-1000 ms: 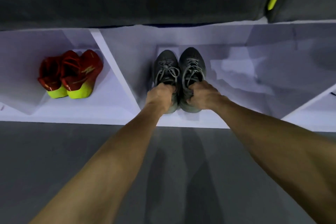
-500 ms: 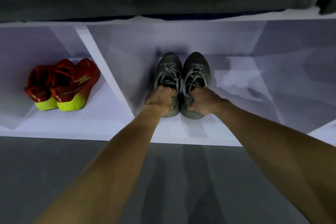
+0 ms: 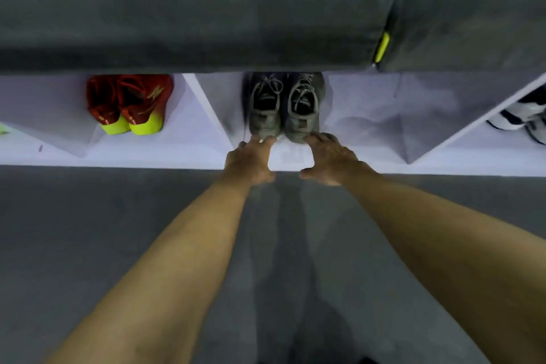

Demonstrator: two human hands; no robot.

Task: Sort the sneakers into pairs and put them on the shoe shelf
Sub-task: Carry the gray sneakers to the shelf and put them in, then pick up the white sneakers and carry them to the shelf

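Observation:
Two grey sneakers stand side by side in the middle compartment of the white shoe shelf, heels toward me: the left grey sneaker and the right grey sneaker. My left hand reaches with straight fingers that touch the left sneaker's heel. My right hand touches the right sneaker's heel the same way. Neither hand grips a shoe. The toes of both sneakers are hidden under the grey cushion above.
A pair of red sneakers with yellow-green heels sits in the left compartment. White and dark sneakers show in the right compartment. A grey cushion covers the shelf top, with a yellow-green tag. Grey floor lies below.
Both hands have let go of the grey sneakers' collars and drawn back to the heels with fingers straightened. The sneakers sit deeper in the compartment and the view has tilted down.

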